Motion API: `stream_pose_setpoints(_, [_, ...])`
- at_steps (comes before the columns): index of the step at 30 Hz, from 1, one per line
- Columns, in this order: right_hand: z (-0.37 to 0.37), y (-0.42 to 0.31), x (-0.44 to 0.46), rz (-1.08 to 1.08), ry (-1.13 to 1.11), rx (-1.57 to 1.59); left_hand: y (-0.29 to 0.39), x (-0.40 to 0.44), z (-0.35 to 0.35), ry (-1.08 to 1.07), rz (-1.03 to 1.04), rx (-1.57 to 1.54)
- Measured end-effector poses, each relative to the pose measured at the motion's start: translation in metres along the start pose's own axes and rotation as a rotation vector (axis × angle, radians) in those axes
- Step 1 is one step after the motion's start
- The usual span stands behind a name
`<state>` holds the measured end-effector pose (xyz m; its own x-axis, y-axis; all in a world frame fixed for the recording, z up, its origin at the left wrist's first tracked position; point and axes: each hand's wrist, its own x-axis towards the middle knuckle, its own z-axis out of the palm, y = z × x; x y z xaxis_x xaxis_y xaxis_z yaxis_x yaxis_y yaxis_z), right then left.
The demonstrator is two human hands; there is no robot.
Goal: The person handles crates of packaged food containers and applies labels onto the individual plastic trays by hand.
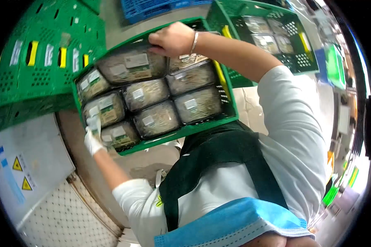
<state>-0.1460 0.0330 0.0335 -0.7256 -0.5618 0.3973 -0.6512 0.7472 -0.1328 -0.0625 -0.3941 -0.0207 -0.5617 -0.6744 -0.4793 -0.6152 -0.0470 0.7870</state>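
A green crate (173,136) with a yellow handle strip holds several clear-lidded dark trays of pale, thin-stemmed food. My left hand (94,142), in a white glove, grips the crate's lower left edge, its fingers reaching over the rim beside a labelled tray (107,111). Bare and with a bracelet at the wrist, my right hand (173,39) is closed at the upper side of the crate. Its fingertips hold the edge of a tray (132,66) that looks larger and higher than the others. The undersides of its fingers are hidden.
Green crates (49,74) with yellow handles are stacked at the left. A second green crate (272,70) with similar trays lies at the upper right. Blue crates (152,10) are at the top. At lower left is a white panel (41,156) with warning signs.
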Motion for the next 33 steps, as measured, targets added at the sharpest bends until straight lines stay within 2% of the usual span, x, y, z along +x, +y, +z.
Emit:
stream_pose_setpoints(1, [-0.027, 0.005, -0.012, 0.05, 0.015, -0.049, -0.013, 0.015, -0.011, 0.008, 0.146, -0.096])
stream_pose_setpoints(2, [-0.055, 0.012, -0.025, 0.079, 0.086, 0.0, 0.015, -0.052, 0.002, 0.089, 0.207, 0.089])
stream_pose_setpoints(4, [-0.103, 0.04, -0.059, 0.148, 0.1, 0.097, 0.006, -0.074, -0.001, 0.036, 0.407, 0.009])
stream_pose_setpoints(5, [-0.14, 0.047, -0.074, 0.328, -0.016, 0.099, 0.008, -0.099, 0.004, 0.097, 0.48, 0.086])
stream_pose_setpoints(6, [-0.158, 0.069, -0.097, 0.166, 0.164, 0.08, 0.016, -0.132, 0.012, 0.156, 0.556, 0.165])
stream_pose_setpoints(7, [-0.184, 0.078, -0.118, 0.274, 0.131, 0.01, 0.021, -0.161, 0.017, 0.15, 0.646, 0.12])
stream_pose_setpoints(8, [-0.202, 0.098, -0.141, 0.215, 0.132, -0.14, 0.023, -0.176, 0.017, 0.262, 0.777, 0.229])
stream_pose_setpoints(9, [-0.221, 0.111, -0.162, 0.274, 0.071, -0.142, 0.031, -0.207, 0.025, 0.308, 0.747, 0.163])
stream_pose_setpoints(10, [-0.234, 0.122, -0.184, 0.346, 0.021, -0.187, 0.036, -0.236, 0.036, 0.207, 0.749, -0.09])
stream_pose_setpoints(11, [-0.242, 0.14, -0.206, 0.385, -0.055, -0.241, 0.041, -0.272, 0.054, 0.234, 0.785, -0.168])
stream_pose_setpoints(12, [-0.235, 0.181, -0.251, 0.341, -0.041, -0.292, 0.044, -0.305, 0.072, 0.265, 0.822, -0.248])
stream_pose_setpoints(14, [-0.244, 0.227, -0.3, 0.276, -0.232, -0.363, 0.036, -0.35, 0.085, 0.525, 1.713, 0.859])
stream_pose_setpoints(15, [-0.244, 0.248, -0.324, 0.274, -0.289, -0.337, 0.027, -0.371, 0.109, 0.363, 1.592, 0.602])
stream_pose_setpoints(16, [-0.242, 0.267, -0.348, 0.279, -0.351, -0.305, 0.021, -0.393, 0.138, 0.307, 1.455, 0.47])
stream_pose_setpoints(19, [-0.218, 0.32, -0.42, 0.212, -0.615, -0.254, 0.019, -0.458, 0.255, -0.059, 0.665, -0.311])
stream_pose_setpoints(21, [-0.21, 0.332, -0.443, 0.138, -0.616, -0.204, 0.018, -0.473, 0.325, -0.547, 0.392, -0.62])
stream_pose_setpoints(22, [-0.207, 0.341, -0.454, 0.095, -0.625, -0.142, 0.015, -0.478, 0.365, -0.779, 0.388, -0.717])
stream_pose_setpoints(24, [-0.207, 0.34, -0.459, 0.111, -0.724, -0.083, 0.014, -0.506, 0.432, -0.638, 0.353, -0.683])
stream_pose_setpoints(26, [-0.188, 0.35, -0.474, 0.045, -0.739, 0.014, -0.009, -0.484, 0.485, -0.471, 0.363, -0.623])
stream_pose_setpoints(30, [-0.174, 0.367, -0.479, -0.056, -0.699, 0.191, -0.036, -0.441, 0.536, -0.244, 0.263, -0.335])
stream_pose_setpoints(32, [-0.154, 0.379, -0.479, -0.011, -0.746, 0.275, -0.056, -0.391, 0.56, -0.187, 0.314, -0.147])
stream_pose_setpoints(33, [-0.139, 0.39, -0.478, 0.108, -0.898, 0.432, -0.062, -0.374, 0.571, -0.164, 0.296, -0.082])
